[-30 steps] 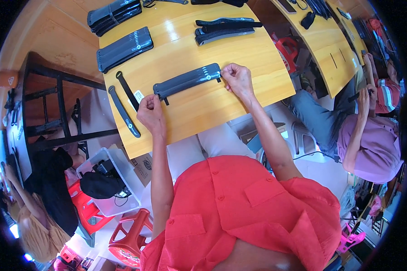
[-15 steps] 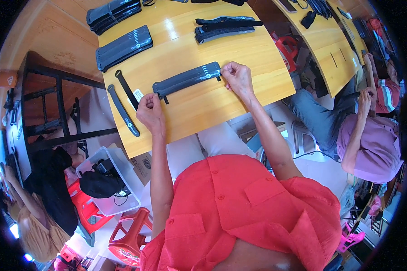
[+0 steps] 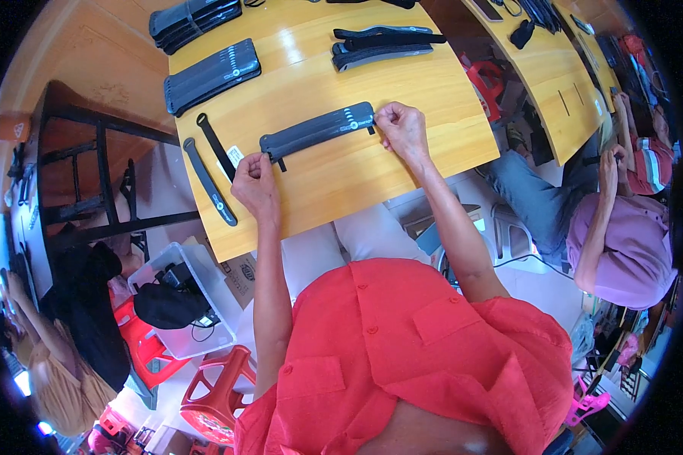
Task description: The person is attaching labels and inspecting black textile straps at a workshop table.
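A flat bundle of dark grey straps (image 3: 317, 130) lies crosswise on the wooden table in front of me, with pale marks near its right end. Two short black tabs stick out under its near edge. My left hand (image 3: 256, 186) is closed in a pinch at the bundle's left corner. At the opposite end, the fingers of my right hand (image 3: 404, 130) are pinched on its edge. Left of the bundle lie a loose grey strap (image 3: 209, 183) and a black strap (image 3: 215, 144), each with a hole at its far end. A white label (image 3: 234, 158) sits beside them.
Stacked straps (image 3: 214, 76) lie at the table's far left, with a tied stack (image 3: 196, 24) beyond. Another strap pile (image 3: 383, 47) is at the far right. A clear bin (image 3: 224, 307) and red stool (image 3: 216, 394) stand left of me. A person (image 3: 622, 243) sits at right.
The whole view has shifted slightly. Both hands keep their pinch at the two ends of the strap bundle, which lies in the same place.
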Demonstrator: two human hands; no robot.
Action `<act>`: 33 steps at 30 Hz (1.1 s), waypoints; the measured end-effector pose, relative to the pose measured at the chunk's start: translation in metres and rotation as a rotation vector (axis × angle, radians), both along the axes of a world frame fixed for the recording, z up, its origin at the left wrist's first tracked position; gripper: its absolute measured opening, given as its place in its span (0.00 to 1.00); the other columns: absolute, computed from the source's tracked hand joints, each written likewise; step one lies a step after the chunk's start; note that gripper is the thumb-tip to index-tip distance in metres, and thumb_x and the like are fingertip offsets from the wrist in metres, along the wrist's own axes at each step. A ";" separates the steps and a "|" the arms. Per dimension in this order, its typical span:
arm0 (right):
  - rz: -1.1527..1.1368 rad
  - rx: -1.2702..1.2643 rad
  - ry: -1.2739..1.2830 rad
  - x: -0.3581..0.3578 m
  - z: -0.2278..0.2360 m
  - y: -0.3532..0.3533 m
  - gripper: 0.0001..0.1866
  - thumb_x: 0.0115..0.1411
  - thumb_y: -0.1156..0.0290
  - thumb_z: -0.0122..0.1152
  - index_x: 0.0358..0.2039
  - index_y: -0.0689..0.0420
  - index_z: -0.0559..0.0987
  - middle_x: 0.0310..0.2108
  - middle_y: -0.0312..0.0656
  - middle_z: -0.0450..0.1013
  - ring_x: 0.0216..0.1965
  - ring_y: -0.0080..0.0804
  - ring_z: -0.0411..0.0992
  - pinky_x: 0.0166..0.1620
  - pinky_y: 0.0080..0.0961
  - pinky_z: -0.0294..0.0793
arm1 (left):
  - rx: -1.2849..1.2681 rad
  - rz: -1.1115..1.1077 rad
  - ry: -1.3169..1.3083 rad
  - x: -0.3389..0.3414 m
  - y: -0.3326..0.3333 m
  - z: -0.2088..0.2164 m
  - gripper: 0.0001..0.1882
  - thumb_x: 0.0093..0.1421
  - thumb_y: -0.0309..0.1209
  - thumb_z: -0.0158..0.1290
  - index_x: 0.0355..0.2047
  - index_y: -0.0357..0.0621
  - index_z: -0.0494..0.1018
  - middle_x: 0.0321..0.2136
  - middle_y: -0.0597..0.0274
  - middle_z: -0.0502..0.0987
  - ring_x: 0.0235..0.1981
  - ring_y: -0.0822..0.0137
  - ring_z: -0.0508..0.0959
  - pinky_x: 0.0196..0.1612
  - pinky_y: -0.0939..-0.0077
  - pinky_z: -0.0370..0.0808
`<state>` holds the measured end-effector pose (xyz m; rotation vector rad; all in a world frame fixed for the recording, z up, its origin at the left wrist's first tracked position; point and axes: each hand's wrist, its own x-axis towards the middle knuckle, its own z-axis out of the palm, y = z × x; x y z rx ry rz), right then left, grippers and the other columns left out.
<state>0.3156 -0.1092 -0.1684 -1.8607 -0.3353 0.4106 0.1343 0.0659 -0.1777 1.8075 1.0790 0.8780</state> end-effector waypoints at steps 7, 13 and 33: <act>0.004 -0.010 -0.013 0.000 -0.001 0.001 0.06 0.54 0.76 0.56 0.22 0.63 0.74 0.13 0.34 0.68 0.10 0.15 0.64 0.12 0.14 0.62 | -0.008 0.011 0.028 0.000 0.000 0.001 0.06 0.53 0.26 0.55 0.27 0.35 0.76 0.19 0.61 0.76 0.19 0.76 0.73 0.26 0.82 0.71; 0.003 -0.013 -0.037 0.000 -0.002 0.001 0.06 0.54 0.76 0.56 0.21 0.63 0.74 0.13 0.34 0.68 0.10 0.15 0.64 0.12 0.13 0.62 | 0.003 0.013 0.027 0.000 0.000 0.001 0.05 0.52 0.26 0.55 0.27 0.35 0.76 0.19 0.61 0.76 0.19 0.76 0.73 0.25 0.82 0.71; -0.001 -0.002 -0.002 -0.001 0.002 0.001 0.06 0.54 0.76 0.56 0.22 0.63 0.75 0.14 0.34 0.68 0.10 0.16 0.64 0.12 0.13 0.62 | 0.015 0.039 0.045 0.004 -0.003 0.006 0.05 0.52 0.25 0.55 0.26 0.34 0.75 0.18 0.63 0.75 0.19 0.76 0.72 0.24 0.82 0.70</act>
